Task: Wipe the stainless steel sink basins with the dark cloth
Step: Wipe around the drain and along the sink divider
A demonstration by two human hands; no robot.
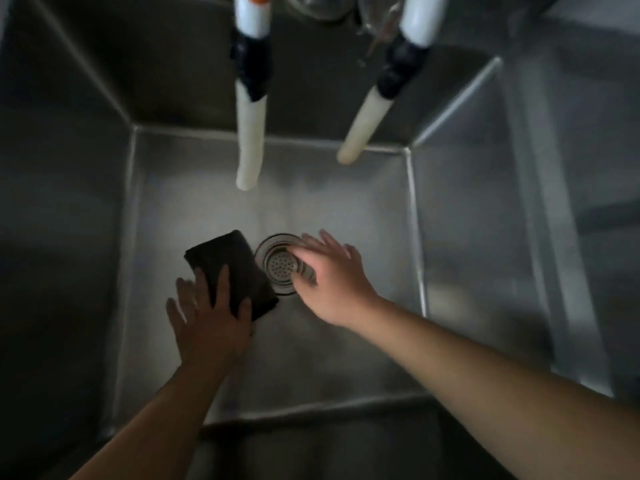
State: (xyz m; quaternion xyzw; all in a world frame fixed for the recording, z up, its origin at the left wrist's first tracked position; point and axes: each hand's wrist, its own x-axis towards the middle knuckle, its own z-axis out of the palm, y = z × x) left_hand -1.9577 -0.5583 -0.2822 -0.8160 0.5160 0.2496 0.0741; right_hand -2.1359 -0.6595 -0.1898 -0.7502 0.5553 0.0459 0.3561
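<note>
Folded dark cloth (235, 268) on basin floor (346, 216)

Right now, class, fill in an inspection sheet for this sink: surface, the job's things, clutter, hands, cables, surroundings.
Surface: steel sink basin, dim light, floor and walls in view; drain strainer in the middle of the floor.
Job's things: dark cloth, folded, flat on the basin floor just left of the drain.
Clutter: nothing seen.
Hands: left hand presses the cloth with straight fingers; right hand open, fingers spread, thumb over the drain.
Cables: nothing seen; two pale hoses hang down from above.
Surroundings: next basin to the right, partly in view.
</note>
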